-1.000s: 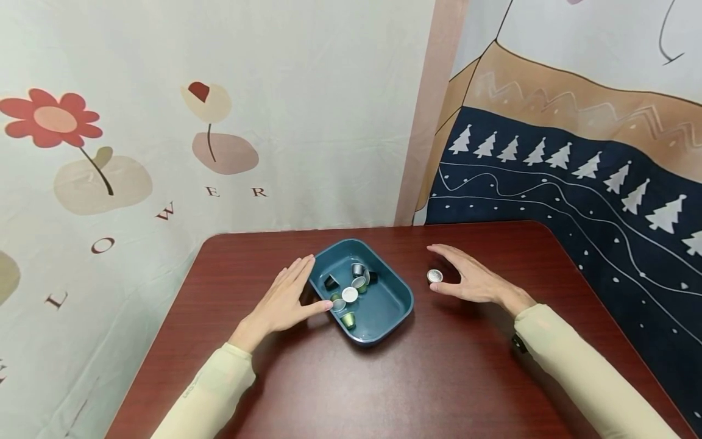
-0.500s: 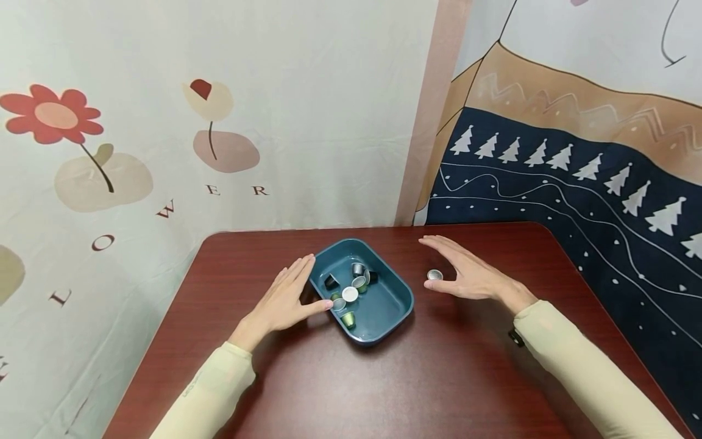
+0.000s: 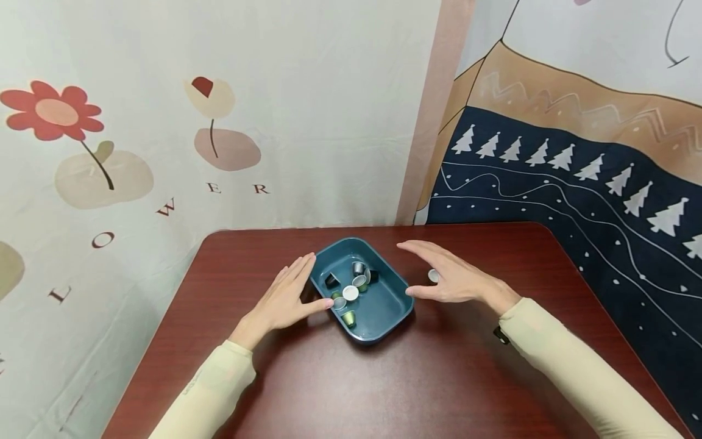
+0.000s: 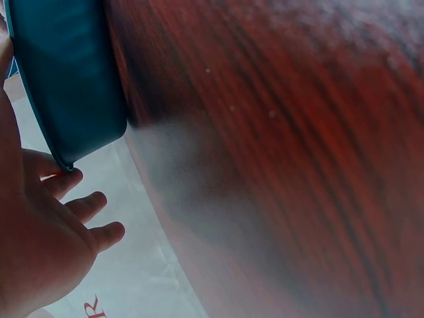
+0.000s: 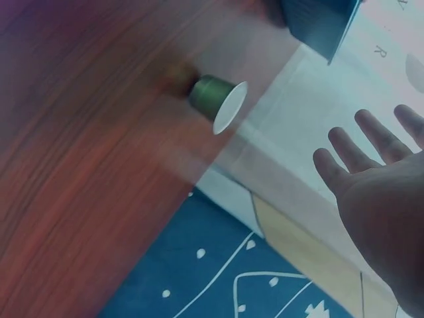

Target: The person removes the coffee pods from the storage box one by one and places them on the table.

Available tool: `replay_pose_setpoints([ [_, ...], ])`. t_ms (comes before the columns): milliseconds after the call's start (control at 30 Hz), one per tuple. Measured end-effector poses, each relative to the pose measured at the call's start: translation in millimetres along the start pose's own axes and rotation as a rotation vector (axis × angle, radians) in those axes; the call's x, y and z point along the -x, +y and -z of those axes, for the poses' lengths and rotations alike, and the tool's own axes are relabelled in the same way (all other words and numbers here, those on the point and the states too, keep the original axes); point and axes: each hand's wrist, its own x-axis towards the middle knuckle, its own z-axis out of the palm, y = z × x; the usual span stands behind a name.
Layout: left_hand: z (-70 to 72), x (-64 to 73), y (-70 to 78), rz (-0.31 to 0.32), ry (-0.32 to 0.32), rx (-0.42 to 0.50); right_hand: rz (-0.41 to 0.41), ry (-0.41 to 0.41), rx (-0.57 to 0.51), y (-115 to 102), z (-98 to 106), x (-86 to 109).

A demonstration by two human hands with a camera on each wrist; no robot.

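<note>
A deep blue rectangular tray stands on the table at the centre of the head view. Several coffee capsules lie in it, some green, some black or silver. My left hand touches the tray's left rim with straight fingers, its thumb over the edge. Just off the tray's right rim is my right hand, thumb and fingers spread, nothing between them. One green coffee capsule with a pale lid stands on the table outside the tray; in the head view my right hand partly covers it.
The dark red wooden table has rounded back corners. Behind it hangs a pale cloth with flower prints, and to the right a navy cloth with white trees.
My right hand has moved left, away from the loose capsule and up to the tray's right rim. My left hand and the tray have stayed put.
</note>
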Motion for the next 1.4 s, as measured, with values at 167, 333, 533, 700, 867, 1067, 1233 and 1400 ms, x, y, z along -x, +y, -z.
replay_pose_setpoints([
  [167, 1.0, -1.7, 1.0, 0.025, -0.028, -0.044, 0.004, -0.016, -0.012, -10, -3, -6.6],
  [333, 1.0, -2.7, 0.9, 0.023, -0.035, -0.070, 0.031, -0.035, -0.001, -16, -9, -15.5],
  [533, 0.6, -2.2, 0.7, 0.026, -0.033, -0.062, 0.126, -0.052, -0.035, -25, -15, -30.2],
  [700, 0.2, -2.8, 0.1, 0.031, -0.036, -0.057, 0.156, -0.079, -0.073, -29, -20, -39.3],
  [867, 0.5, -3.0, 0.7, 0.031, -0.039, -0.065, 0.176, -0.109, -0.064, -33, -26, -46.9],
  [1067, 0.5, -2.4, 0.8, 0.024, -0.032, -0.067, 0.219, -0.154, -0.039, -37, -35, -55.5],
  [1233, 0.6, -2.0, 1.1, 0.026, -0.037, -0.059, 0.228, -0.203, -0.003, -42, -40, -62.2],
  [1400, -0.6, -2.4, 0.8, 0.024, -0.039, -0.056, 0.220, -0.252, 0.036, -46, -43, -68.6],
])
